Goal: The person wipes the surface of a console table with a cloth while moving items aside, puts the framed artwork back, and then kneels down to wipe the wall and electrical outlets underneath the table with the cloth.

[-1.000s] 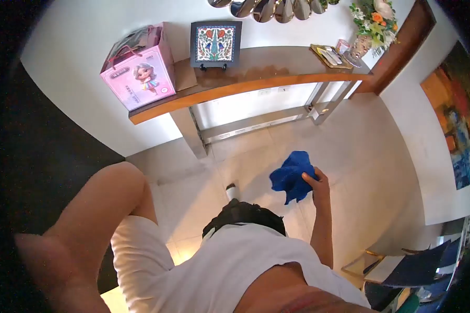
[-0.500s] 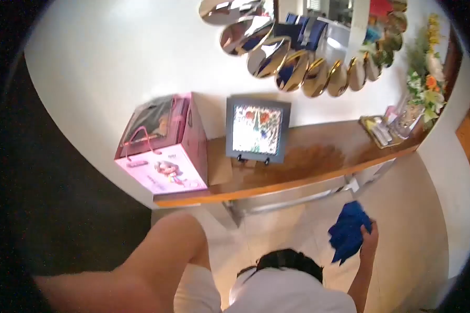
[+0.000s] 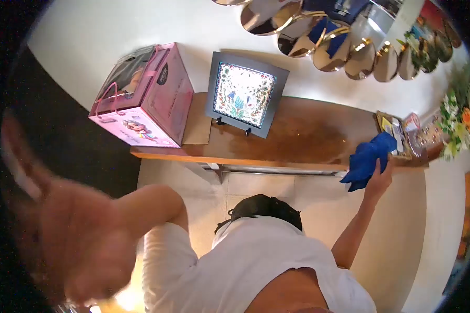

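Up from below the table's edge, where it shows half a second earlier, a blue cloth [image 3: 369, 160] now overlaps the front edge of the brown table [image 3: 308, 130], near its right end. The right hand [image 3: 379, 182] grips the cloth's right side, fingers and thumb closed on the bunched fabric; whether the cloth touches the wood cannot be told. The left hand (blurred, close to the camera) [image 3: 83, 235] now comes into view at left, open with its palm showing and nothing visible in its hold. Just behind the cloth sits a small tray [image 3: 380, 118], beside flowers [image 3: 460, 122]. Toward the table's left end stand a framed picture [image 3: 244, 94], tilted on its stand, and a pink box [image 3: 141, 125]. A mirror [image 3: 344, 49] hangs above.
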The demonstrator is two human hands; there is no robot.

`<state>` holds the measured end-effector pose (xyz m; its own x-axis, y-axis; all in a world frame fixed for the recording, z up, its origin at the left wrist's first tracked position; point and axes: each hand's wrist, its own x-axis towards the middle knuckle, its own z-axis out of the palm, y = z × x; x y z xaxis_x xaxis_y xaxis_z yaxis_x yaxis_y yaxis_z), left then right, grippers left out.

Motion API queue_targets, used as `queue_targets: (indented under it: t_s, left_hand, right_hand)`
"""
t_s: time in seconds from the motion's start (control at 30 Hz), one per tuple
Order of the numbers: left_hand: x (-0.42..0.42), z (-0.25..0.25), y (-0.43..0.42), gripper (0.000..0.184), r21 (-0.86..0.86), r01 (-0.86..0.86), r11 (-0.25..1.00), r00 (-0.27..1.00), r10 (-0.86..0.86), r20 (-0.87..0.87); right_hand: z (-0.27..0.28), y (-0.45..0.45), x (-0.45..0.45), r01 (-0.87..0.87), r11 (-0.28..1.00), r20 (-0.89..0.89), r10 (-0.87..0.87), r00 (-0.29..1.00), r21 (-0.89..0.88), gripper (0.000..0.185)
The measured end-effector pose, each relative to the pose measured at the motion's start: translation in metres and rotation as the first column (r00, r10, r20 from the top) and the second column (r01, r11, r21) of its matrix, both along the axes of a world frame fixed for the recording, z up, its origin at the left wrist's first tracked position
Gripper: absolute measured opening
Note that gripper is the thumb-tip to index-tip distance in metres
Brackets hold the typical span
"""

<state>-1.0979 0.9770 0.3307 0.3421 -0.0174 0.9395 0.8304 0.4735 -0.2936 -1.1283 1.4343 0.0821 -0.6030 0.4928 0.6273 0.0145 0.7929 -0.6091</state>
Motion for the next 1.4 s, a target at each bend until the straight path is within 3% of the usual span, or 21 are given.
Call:
queue_targets:
  t_s: [0.1, 0.17, 0.2, 0.27, 0.37, 0.5, 0.57, 0.67, 0.73, 0.77, 0.83, 0.9, 0.97, 1.03, 1.1, 1.13, 1.17, 1.23, 1.33, 1.4]
  left_hand:
    - [-0.027, -0.017, 0.029, 0.06, 0.111, -0.108, 0.988, 0.958, 0.074, 0.277]
    - [-0.059, -0.049, 0.046, 0.055, 0.187, -0.194, 0.963, 0.817, 0.053, 0.574]
    - [-0.076, -0.069, 0.041, 0.049, 0.229, -0.119, 0.966, 0.742, -0.067, 0.667]
    - [-0.108, -0.104, 0.035, 0.047, 0.379, -0.177, 0.908, 0.539, -0.232, 0.809]
    - [-0.163, -0.17, 0.006, 0.043, 0.391, -0.223, 0.893, 0.412, -0.277, 0.868]
    - [-0.222, -0.256, -0.024, 0.044, 0.399, -0.235, 0.886, 0.302, -0.324, 0.897]
    - [-0.235, -0.271, -0.022, 0.046, 0.372, -0.275, 0.887, 0.222, -0.318, 0.922]
    - [-0.263, -0.306, -0.042, 0.057, 0.286, -0.331, 0.899, 0.112, -0.263, 0.958]
    - [-0.276, -0.319, -0.043, 0.062, 0.208, -0.345, 0.915, 0.013, -0.217, 0.976]
    - [-0.281, -0.324, -0.041, 0.064, 0.259, -0.328, 0.909, 0.01, -0.27, 0.963]
    - [-0.286, -0.323, -0.041, 0.069, 0.36, -0.279, 0.89, -0.009, -0.377, 0.926]
    - [-0.29, -0.328, -0.044, 0.067, 0.338, -0.264, 0.903, -0.061, -0.366, 0.929]
    - [-0.288, -0.322, -0.039, 0.065, 0.377, -0.209, 0.902, -0.051, -0.395, 0.917]
    - [-0.291, -0.335, -0.04, 0.061, 0.37, -0.258, 0.892, 0.043, -0.372, 0.927]
    - [-0.281, -0.334, -0.035, 0.058, 0.256, -0.397, 0.882, 0.143, -0.216, 0.966]
    - [-0.271, -0.324, -0.024, 0.054, 0.239, -0.436, 0.868, 0.301, -0.11, 0.947]
    - [-0.259, -0.31, -0.007, 0.051, 0.235, -0.476, 0.847, 0.447, 0.003, 0.895]
    - [-0.228, -0.287, 0.028, 0.041, 0.258, -0.468, 0.845, 0.464, -0.013, 0.886]
    - [-0.2, -0.288, 0.076, 0.037, 0.456, -0.044, 0.889, 0.214, -0.437, 0.874]
    - [-0.198, -0.28, 0.121, 0.031, 0.184, 0.303, 0.935, 0.029, -0.202, 0.979]
  right_hand:
    - [-0.002, -0.001, -0.043, -0.191, 0.981, 0.178, 0.181, 0.967, 0.043, 0.037]
    - [-0.003, -0.014, -0.06, -0.366, 0.93, 0.521, 0.332, 0.787, -0.04, 0.044]
    - [-0.009, -0.014, -0.067, -0.489, 0.869, 0.558, 0.444, 0.701, -0.078, 0.047]
    - [-0.035, -0.012, -0.082, -0.692, 0.702, 0.618, 0.622, 0.481, -0.168, 0.052]
    - [-0.06, -0.012, -0.105, -0.697, 0.717, 0.755, 0.439, 0.487, 0.032, 0.065]
    - [-0.106, -0.015, -0.122, -0.677, 0.722, 0.787, 0.332, 0.52, 0.142, 0.084]
    - [-0.132, -0.017, -0.128, -0.644, 0.753, 0.809, 0.291, 0.511, 0.136, 0.088]
    - [-0.157, -0.023, -0.127, -0.595, 0.76, 0.743, 0.236, 0.627, 0.262, 0.092]
    - [-0.176, -0.024, -0.13, -0.572, 0.793, 0.674, 0.307, 0.672, 0.21, 0.094]
    - [-0.18, -0.015, -0.129, -0.546, 0.816, 0.637, 0.321, 0.701, 0.19, 0.095]
    - [-0.169, -0.015, -0.123, -0.41, 0.873, 0.636, 0.161, 0.755, 0.265, 0.096]
    - [-0.163, -0.019, -0.117, -0.29, 0.897, 0.644, 0.007, 0.765, 0.335, 0.098]
    - [-0.166, -0.019, -0.113, -0.288, 0.891, 0.652, -0.012, 0.758, 0.352, 0.097]
    - [-0.161, -0.026, -0.118, -0.296, 0.901, 0.694, -0.008, 0.72, 0.317, 0.097]
    - [-0.152, -0.043, -0.133, -0.355, 0.871, 0.746, -0.02, 0.665, 0.34, 0.095]
    - [-0.151, -0.051, -0.142, -0.387, 0.854, 0.771, -0.025, 0.637, 0.347, 0.095]
    - [-0.157, -0.058, -0.154, -0.413, 0.837, 0.732, 0.022, 0.681, 0.359, 0.091]
    - [-0.167, -0.072, -0.174, -0.472, 0.801, 0.648, 0.142, 0.749, 0.37, 0.081]
    - [-0.159, -0.092, -0.201, -0.571, 0.735, 0.602, 0.28, 0.748, 0.367, 0.065]
    - [-0.17, -0.087, -0.215, -0.639, 0.693, 0.592, 0.374, 0.714, 0.332, 0.065]
